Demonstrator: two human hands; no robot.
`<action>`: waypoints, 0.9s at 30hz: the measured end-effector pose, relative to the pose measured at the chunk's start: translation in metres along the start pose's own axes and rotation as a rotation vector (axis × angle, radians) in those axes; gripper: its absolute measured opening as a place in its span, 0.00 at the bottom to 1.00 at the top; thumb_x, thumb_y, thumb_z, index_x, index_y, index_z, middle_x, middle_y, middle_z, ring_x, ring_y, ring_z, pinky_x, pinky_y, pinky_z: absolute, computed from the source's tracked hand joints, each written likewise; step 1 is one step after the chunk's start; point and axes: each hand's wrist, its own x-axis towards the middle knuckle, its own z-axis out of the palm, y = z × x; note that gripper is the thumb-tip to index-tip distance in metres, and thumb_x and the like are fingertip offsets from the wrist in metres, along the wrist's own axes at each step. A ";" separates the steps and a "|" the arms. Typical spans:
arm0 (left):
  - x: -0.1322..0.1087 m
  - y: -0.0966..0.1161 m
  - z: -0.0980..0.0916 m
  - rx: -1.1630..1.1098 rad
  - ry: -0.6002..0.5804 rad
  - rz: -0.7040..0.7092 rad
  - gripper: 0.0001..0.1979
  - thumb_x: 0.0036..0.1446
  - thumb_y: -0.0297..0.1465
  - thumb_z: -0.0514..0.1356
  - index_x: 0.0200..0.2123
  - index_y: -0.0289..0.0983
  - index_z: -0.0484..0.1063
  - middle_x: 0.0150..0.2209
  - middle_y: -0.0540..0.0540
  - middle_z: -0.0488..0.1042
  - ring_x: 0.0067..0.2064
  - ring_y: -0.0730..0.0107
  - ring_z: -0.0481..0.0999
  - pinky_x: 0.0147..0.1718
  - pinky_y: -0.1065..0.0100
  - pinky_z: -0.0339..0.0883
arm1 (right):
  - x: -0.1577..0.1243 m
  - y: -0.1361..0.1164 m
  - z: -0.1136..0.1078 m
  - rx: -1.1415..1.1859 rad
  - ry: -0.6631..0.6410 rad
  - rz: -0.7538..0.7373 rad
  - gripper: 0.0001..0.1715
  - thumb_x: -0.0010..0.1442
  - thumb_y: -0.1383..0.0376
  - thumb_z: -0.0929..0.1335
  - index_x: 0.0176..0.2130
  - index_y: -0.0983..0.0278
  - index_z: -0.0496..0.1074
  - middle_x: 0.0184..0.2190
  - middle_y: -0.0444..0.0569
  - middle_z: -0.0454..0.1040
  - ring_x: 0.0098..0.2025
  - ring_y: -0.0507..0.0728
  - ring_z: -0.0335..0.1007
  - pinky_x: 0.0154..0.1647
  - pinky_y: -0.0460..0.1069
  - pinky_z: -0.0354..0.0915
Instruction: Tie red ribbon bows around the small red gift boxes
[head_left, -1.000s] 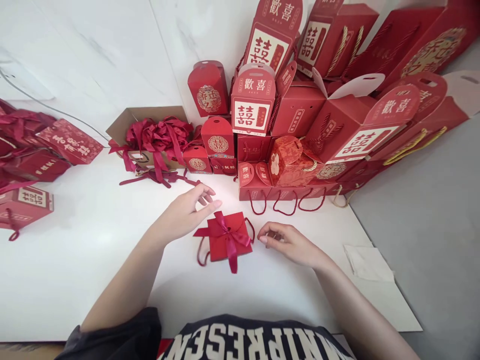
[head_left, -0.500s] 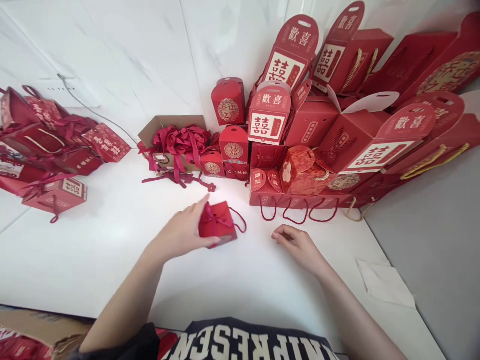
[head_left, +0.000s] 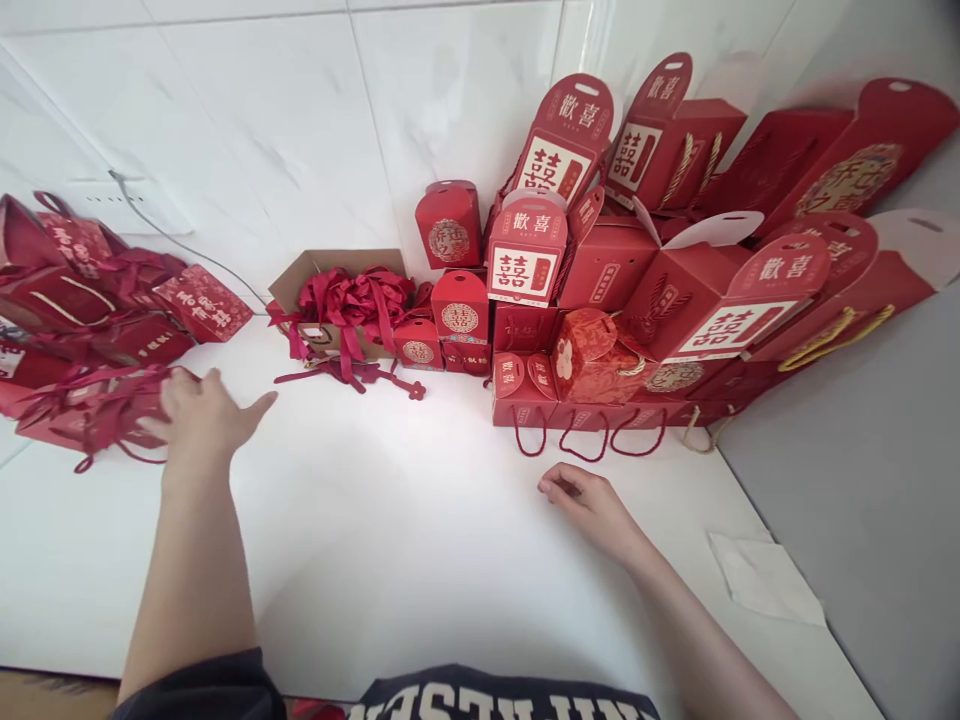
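Red card stock: ribbon-tied box, front of box cluster, far L on white table.

L hand: fingers spread, thumb held wide toward R. Fingertips overlap R end of box in view; blur there, so contact vs. hover cannot be told.

R hand: fingers loosely curled, thumb nr. index; nothing visible in grip. Whether tips meet: cannot tell.

Ref. relation: box lies immediately L of L hand. L hand is nearer by far; R hand is well apart, across table, just in front of cord handles of stacked boxes. Box long axis: appears to run approx. L–R; ribbon covers most of top, thus unconfirmed.

Carton w/ loose ribbon: betw. hands L–R, set back nr. wall.
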 end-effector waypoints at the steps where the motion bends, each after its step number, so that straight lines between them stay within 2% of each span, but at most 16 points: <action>1: 0.001 0.012 0.004 0.013 0.026 0.036 0.39 0.54 0.52 0.56 0.61 0.34 0.55 0.64 0.33 0.56 0.63 0.36 0.52 0.53 0.40 0.56 | 0.000 0.001 0.000 0.004 0.003 0.000 0.16 0.63 0.53 0.62 0.32 0.60 0.69 0.28 0.46 0.71 0.32 0.57 0.67 0.34 0.50 0.63; 3: 0.004 0.036 0.013 0.014 0.043 0.183 0.36 0.55 0.51 0.56 0.59 0.33 0.61 0.65 0.33 0.55 0.64 0.40 0.52 0.56 0.45 0.56 | 0.001 0.001 0.001 0.007 0.004 0.000 0.16 0.63 0.53 0.62 0.32 0.60 0.69 0.28 0.46 0.71 0.32 0.57 0.67 0.34 0.49 0.63; 5: 0.007 0.061 0.023 -0.050 0.013 0.405 0.30 0.57 0.49 0.56 0.56 0.37 0.65 0.61 0.38 0.62 0.63 0.48 0.59 0.56 0.52 0.59 | 0.001 0.002 0.000 0.005 0.003 -0.001 0.16 0.63 0.53 0.62 0.32 0.60 0.69 0.28 0.46 0.71 0.32 0.57 0.67 0.34 0.49 0.62; 7: 0.012 0.086 0.031 -0.116 0.020 0.507 0.28 0.55 0.49 0.58 0.54 0.40 0.68 0.57 0.41 0.67 0.58 0.52 0.65 0.54 0.57 0.63 | 0.001 0.002 -0.001 0.000 0.000 0.002 0.16 0.64 0.54 0.62 0.32 0.60 0.69 0.28 0.46 0.71 0.32 0.57 0.67 0.34 0.50 0.62; 9: 0.019 0.110 0.038 -0.165 0.051 0.483 0.28 0.54 0.50 0.57 0.53 0.41 0.68 0.53 0.41 0.70 0.53 0.52 0.70 0.50 0.57 0.66 | 0.001 0.002 -0.002 -0.005 0.000 0.005 0.15 0.64 0.54 0.62 0.32 0.60 0.68 0.28 0.46 0.71 0.32 0.57 0.66 0.34 0.50 0.62; 12: 0.032 0.138 0.048 -0.215 0.146 0.286 0.28 0.53 0.54 0.56 0.47 0.38 0.72 0.48 0.37 0.72 0.48 0.48 0.73 0.46 0.52 0.67 | 0.001 0.002 -0.003 -0.013 0.014 0.004 0.15 0.64 0.55 0.62 0.32 0.60 0.68 0.28 0.45 0.71 0.31 0.56 0.66 0.33 0.50 0.61; 14: 0.042 0.149 0.056 -0.256 0.134 0.211 0.27 0.52 0.53 0.57 0.44 0.37 0.75 0.46 0.36 0.74 0.46 0.47 0.73 0.45 0.52 0.67 | 0.002 0.003 -0.003 -0.015 0.023 0.000 0.14 0.64 0.55 0.62 0.31 0.60 0.68 0.28 0.45 0.71 0.31 0.56 0.66 0.33 0.50 0.62; 17: 0.047 0.157 0.062 -0.334 0.086 0.230 0.21 0.54 0.46 0.59 0.43 0.37 0.77 0.42 0.40 0.76 0.45 0.53 0.74 0.47 0.56 0.67 | 0.003 0.003 -0.003 -0.014 0.026 -0.005 0.14 0.64 0.56 0.62 0.31 0.61 0.69 0.29 0.46 0.72 0.32 0.57 0.67 0.34 0.50 0.62; 20: 0.033 0.157 0.052 -0.437 0.190 0.373 0.17 0.54 0.43 0.60 0.41 0.39 0.79 0.46 0.43 0.74 0.47 0.58 0.74 0.51 0.59 0.65 | 0.003 -0.001 -0.003 -0.016 0.021 -0.011 0.13 0.65 0.58 0.62 0.32 0.61 0.68 0.30 0.46 0.72 0.33 0.56 0.67 0.34 0.49 0.63; 22: 0.012 0.157 0.035 -0.596 0.286 0.572 0.13 0.52 0.41 0.63 0.35 0.39 0.81 0.49 0.45 0.73 0.53 0.58 0.71 0.57 0.59 0.62 | 0.004 -0.008 -0.004 -0.028 0.011 -0.044 0.13 0.65 0.59 0.62 0.32 0.62 0.68 0.30 0.46 0.72 0.33 0.55 0.68 0.35 0.49 0.63; 23: -0.002 0.157 0.024 -0.695 0.294 0.667 0.10 0.51 0.40 0.64 0.33 0.40 0.81 0.52 0.46 0.72 0.56 0.57 0.69 0.60 0.59 0.60 | 0.005 -0.013 -0.004 -0.041 0.003 -0.075 0.12 0.65 0.60 0.62 0.32 0.62 0.69 0.31 0.46 0.72 0.33 0.55 0.68 0.35 0.49 0.63; 25: -0.034 0.159 0.002 -0.882 0.164 0.789 0.06 0.51 0.36 0.66 0.32 0.42 0.81 0.56 0.49 0.71 0.59 0.57 0.68 0.60 0.57 0.61 | 0.009 -0.029 -0.008 -0.075 -0.016 -0.167 0.11 0.66 0.62 0.62 0.34 0.62 0.70 0.33 0.47 0.73 0.35 0.55 0.69 0.37 0.49 0.64; 27: -0.065 0.162 -0.014 -1.114 -0.028 0.798 0.06 0.53 0.34 0.65 0.34 0.41 0.81 0.48 0.47 0.78 0.52 0.57 0.75 0.55 0.55 0.68 | 0.014 -0.050 -0.013 -0.091 -0.024 -0.281 0.10 0.66 0.63 0.62 0.37 0.61 0.72 0.36 0.48 0.74 0.37 0.55 0.70 0.40 0.50 0.65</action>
